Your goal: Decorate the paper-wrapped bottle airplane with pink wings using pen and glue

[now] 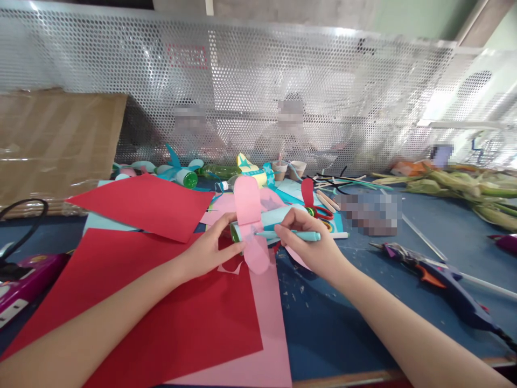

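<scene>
My left hand (212,242) grips the green end of a small bottle, its fingers and thumb on either side. Light blue paper (278,215) wraps the bottle, and a round-ended pink paper strip (247,199) crosses it like a wing. A teal marker (309,236) is pinched in my right hand (317,256). Its tip points left and meets the pink strip or lies just in front of it; which one I cannot tell. Beneath my left forearm lie red paper sheets (173,318) and a pink sheet (278,334).
Red-handled scissors (324,212) lie behind my right hand. A glue gun (440,277) rests on the right, a purple power strip (28,280) on the left. Paper-covered bottles (181,177) and husks (456,186) stand before a perforated metal screen (242,81).
</scene>
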`<state>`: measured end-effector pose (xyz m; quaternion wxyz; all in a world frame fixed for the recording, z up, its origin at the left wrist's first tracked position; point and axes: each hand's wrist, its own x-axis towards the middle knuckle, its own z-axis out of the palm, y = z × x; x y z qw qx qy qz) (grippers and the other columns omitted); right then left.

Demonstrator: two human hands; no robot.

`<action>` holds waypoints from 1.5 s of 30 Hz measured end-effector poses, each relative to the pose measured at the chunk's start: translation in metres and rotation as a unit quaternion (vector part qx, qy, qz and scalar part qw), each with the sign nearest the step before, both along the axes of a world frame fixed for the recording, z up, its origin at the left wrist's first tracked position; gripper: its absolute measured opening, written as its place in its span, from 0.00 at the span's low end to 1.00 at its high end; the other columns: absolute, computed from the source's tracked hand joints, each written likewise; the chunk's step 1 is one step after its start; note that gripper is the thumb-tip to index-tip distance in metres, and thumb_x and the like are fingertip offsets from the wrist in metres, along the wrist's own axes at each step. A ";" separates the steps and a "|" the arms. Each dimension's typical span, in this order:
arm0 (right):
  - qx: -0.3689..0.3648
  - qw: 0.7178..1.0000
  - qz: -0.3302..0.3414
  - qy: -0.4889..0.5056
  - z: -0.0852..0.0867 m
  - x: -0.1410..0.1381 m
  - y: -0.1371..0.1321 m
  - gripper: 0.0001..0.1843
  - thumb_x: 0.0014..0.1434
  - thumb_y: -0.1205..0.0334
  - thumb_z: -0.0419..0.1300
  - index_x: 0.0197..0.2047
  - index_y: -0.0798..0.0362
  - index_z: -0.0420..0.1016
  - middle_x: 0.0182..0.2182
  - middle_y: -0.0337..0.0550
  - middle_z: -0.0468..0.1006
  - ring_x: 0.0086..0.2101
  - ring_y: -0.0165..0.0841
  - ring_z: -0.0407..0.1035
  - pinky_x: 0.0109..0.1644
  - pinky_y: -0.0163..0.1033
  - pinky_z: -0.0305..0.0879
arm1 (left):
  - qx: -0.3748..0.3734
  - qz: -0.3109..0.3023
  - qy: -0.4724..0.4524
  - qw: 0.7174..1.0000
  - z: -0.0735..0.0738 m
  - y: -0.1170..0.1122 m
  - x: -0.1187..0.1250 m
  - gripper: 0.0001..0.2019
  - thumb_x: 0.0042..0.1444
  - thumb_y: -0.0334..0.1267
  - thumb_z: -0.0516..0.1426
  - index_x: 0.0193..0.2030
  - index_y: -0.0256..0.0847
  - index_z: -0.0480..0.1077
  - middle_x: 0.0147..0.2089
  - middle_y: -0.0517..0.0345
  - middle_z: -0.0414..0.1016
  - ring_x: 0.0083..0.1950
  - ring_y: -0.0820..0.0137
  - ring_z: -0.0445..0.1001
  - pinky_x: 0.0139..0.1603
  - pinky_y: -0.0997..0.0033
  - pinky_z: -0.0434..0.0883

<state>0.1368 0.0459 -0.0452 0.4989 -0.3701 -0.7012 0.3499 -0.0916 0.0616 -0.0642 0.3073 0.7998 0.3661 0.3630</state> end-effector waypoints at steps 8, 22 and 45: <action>-0.004 1.000 -0.002 0.003 -0.001 0.001 0.000 0.12 0.57 0.60 0.59 0.25 0.51 0.60 0.21 0.32 0.63 0.23 0.26 0.57 0.28 0.34 0.53 | 0.004 0.003 -0.001 1.000 -0.001 0.000 0.000 0.23 0.59 0.44 0.56 0.59 0.45 0.59 0.62 0.49 0.64 0.61 0.55 0.66 0.62 0.53 0.63; -0.002 1.000 0.007 -0.002 0.000 0.000 0.000 0.12 0.57 0.60 0.59 0.25 0.51 0.60 0.20 0.31 0.62 0.21 0.25 0.55 0.25 0.33 0.50 | 0.004 0.002 0.003 1.000 -0.002 0.001 -0.001 0.22 0.60 0.43 0.56 0.60 0.46 0.58 0.61 0.49 0.65 0.61 0.56 0.66 0.61 0.52 0.64; -0.195 0.921 0.320 0.107 0.008 0.003 -0.016 0.16 0.60 0.47 0.59 0.41 0.51 0.66 0.26 0.35 0.67 0.24 0.24 0.63 0.28 0.32 0.67 | -0.007 0.000 0.001 1.000 -0.002 0.001 -0.002 0.23 0.58 0.46 0.58 0.59 0.47 0.59 0.60 0.50 0.66 0.60 0.56 0.67 0.60 0.53 0.65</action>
